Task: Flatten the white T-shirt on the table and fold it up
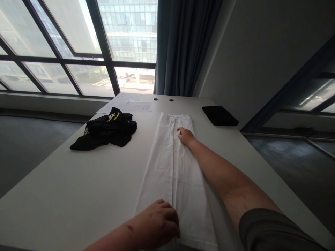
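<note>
A pair of white trousers [159,164] lies lengthwise on the table, waistband at the far end and legs side by side toward me. My right hand [186,136] reaches to the upper part of the right leg, just below the waistband. Its fingers are curled in against the cloth. Lower down, near the hems, my left hand [162,223] rests over the inner edges of the legs. Those fingers are bent and closed on the fabric, and the fingertips are partly hidden.
On the white table [86,188], a crumpled black garment [107,130] with a yellow mark lies left. A folded black cloth item [220,115] sits at the back right. Paper sheets [140,106] lie at the far left edge. Behind are windows and a blue curtain [180,45].
</note>
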Tool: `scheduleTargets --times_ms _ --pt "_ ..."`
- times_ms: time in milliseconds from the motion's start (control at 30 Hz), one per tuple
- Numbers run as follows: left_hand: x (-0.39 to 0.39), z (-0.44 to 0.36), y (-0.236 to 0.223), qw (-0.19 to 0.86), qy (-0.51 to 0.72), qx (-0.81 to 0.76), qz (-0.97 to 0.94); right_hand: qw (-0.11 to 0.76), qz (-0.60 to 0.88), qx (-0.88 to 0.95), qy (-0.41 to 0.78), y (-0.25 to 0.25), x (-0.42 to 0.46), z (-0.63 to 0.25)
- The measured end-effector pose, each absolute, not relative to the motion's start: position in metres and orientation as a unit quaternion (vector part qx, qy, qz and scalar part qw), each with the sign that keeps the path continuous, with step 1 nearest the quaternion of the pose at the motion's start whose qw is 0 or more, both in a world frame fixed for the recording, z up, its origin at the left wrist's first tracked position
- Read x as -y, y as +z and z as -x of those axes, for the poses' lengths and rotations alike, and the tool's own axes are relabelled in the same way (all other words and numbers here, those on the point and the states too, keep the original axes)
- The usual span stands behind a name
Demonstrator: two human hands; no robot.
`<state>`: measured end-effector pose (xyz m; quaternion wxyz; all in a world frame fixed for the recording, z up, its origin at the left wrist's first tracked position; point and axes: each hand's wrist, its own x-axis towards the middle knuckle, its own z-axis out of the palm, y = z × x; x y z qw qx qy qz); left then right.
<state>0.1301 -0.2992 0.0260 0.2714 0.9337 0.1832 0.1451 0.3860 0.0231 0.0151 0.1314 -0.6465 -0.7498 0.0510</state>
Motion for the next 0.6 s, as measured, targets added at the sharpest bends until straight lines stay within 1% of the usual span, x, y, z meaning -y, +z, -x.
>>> scheduleTargets --times_ms 133,233,333,400,500,600 --pt "0.298 -0.125 0.028 0.274 0.124 -0.170 -0.938 0.134 0.617 0.774 0.053 0.014 0.005 -0.383" --pt "0.299 -0.121 0.029 0.253 0.115 -0.175 -0.944 0.153 0.584 0.795 0.055 0.006 0.049 -0.385" --pt "0.304 -0.121 0.030 0.200 0.113 -0.197 -0.953 0.241 0.501 0.827 0.081 -0.002 0.114 -0.393" --pt "0.308 -0.125 0.031 0.164 0.101 -0.207 -0.959 0.280 0.447 0.842 0.113 -0.003 0.162 -0.400" --pt "0.312 -0.133 0.030 0.137 0.068 -0.234 -0.960 0.296 0.393 0.854 0.172 0.004 0.232 -0.410" --pt "0.312 -0.138 0.027 0.152 0.066 -0.303 -0.938 0.296 0.373 0.853 0.213 0.014 0.287 -0.422"
